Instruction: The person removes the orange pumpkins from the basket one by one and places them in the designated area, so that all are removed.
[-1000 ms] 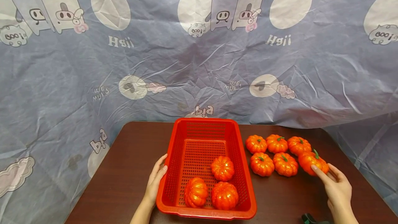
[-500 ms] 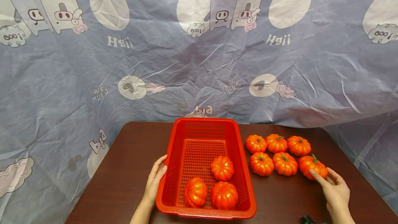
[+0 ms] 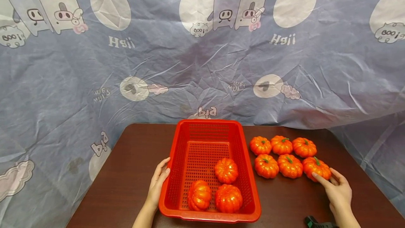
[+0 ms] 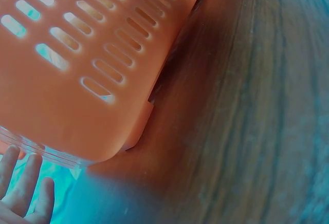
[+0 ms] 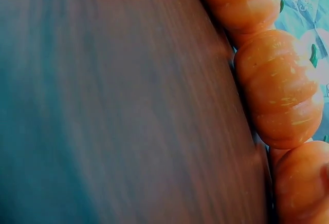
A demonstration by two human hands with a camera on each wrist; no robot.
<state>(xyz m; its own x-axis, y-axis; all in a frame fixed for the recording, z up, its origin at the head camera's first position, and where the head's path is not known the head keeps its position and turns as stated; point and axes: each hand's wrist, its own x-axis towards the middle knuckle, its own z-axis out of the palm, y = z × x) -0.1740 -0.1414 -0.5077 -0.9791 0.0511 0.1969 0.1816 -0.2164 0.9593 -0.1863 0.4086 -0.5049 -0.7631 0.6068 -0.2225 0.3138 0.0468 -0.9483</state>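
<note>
My left hand (image 3: 158,182) rests with fairly straight fingers against the left side of a red plastic basket (image 3: 209,216); in the left wrist view its fingers (image 4: 25,183) reach toward the perforated wall. Three orange pumpkins lie in the basket: one on its side (image 3: 199,195), one at front right (image 3: 228,198) and one behind that (image 3: 226,171). On the right, my right hand (image 3: 338,189) holds a small green-stemmed pumpkin (image 3: 316,168) between thumb and fingers, at the right end of the front row. The far fingers are partly hidden behind it.
Several more pumpkins stand in two rows right of the basket, including a front-row one (image 3: 289,166) and a back-row one (image 3: 304,147). A dark brown table (image 3: 126,182) bears everything. A patterned grey-blue cloth (image 3: 202,62) hangs behind. A black strap-like object (image 3: 313,222) shows at bottom right.
My right hand has lowered the pumpkin and shifted it left, beside the front row. The left hand and the basket have stayed in place.
</note>
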